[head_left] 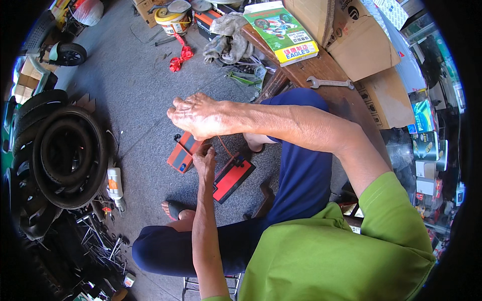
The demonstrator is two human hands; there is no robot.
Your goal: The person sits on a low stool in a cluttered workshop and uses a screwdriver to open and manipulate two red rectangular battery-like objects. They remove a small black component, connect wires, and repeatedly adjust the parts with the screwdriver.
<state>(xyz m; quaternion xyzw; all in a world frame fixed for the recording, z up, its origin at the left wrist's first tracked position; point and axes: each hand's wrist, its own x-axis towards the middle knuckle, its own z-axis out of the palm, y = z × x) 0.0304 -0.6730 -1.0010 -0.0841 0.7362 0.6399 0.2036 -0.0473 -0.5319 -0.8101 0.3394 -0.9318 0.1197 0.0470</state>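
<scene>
One orange-grey block (182, 154) and one red-black block (234, 179) lie on the floor (135, 95) — probably for easy reach — near the curled left hand (204, 159) and right hand (195, 115), their pinch, if any, impossible to tell.

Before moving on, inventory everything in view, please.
Orange battery: 1, orange and grey, floor centre
Red battery: 1, red and black, floor centre
Wrench: 1, silver, wooden bench
Printed box: 1, mostly green, bench
Cardboard boxes: several, brown, upper right
Packaged goods: many, mixed, right
Tyres: several, black, left
Bottle: 1, white, beside tyres
Ribbon: 1, red, top
Bucket: 1, yellow, top
Cloth: count unclear, grey, top
Tools: many, metallic, lower left
Trousers: 1, blue, centre
Shirt: 1, green, lower right
Left fingers: 1 set, bare, beside orange battery
Right fingers: 1 set, bare, above orange battery
</scene>
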